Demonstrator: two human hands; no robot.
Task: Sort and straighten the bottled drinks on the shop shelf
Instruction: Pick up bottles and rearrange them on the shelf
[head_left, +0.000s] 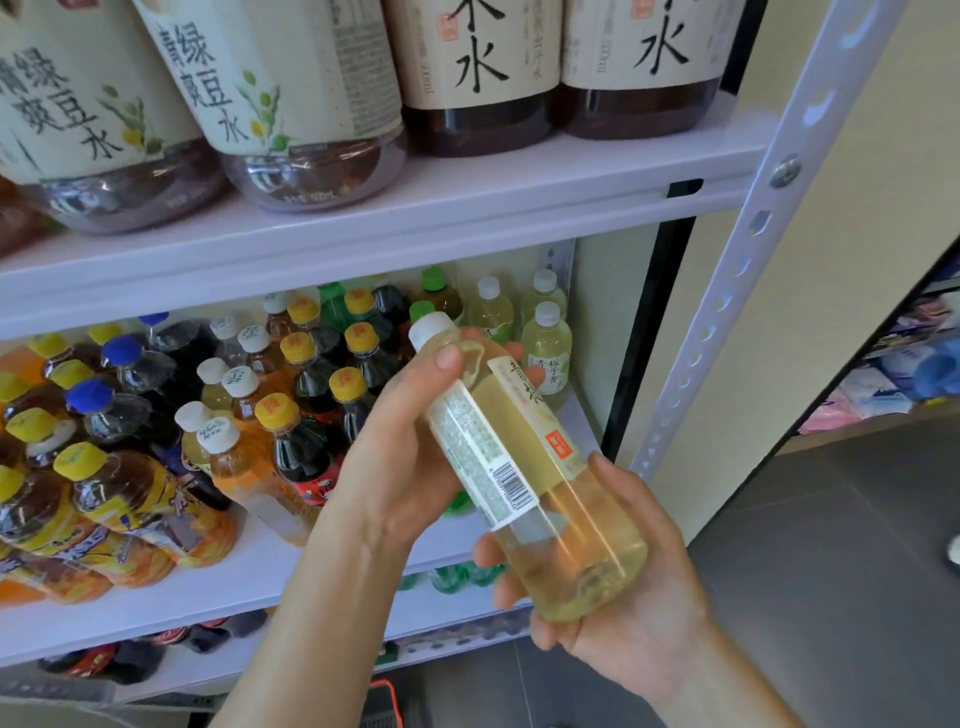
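Pale yellow tea bottle (514, 457), white cap, tilted, held off the shelf: left hand (400, 447) wrapped round its neck, right hand (623, 618) cupping its base. White metal shelf (363, 218), slotted upright (769, 218); middle tier crowded with mixed bottles (218, 415). Grey tiled floor (831, 597).

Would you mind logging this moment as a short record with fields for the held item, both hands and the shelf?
held item: pale yellow bottle, white cap, tilted, in front of the shelf
left hand: grips the bottle's upper part
right hand: cups its base
middle shelf: mixed bottles, several at left leaning
matching bottles: upright at back right
top shelf: large labelled bottles
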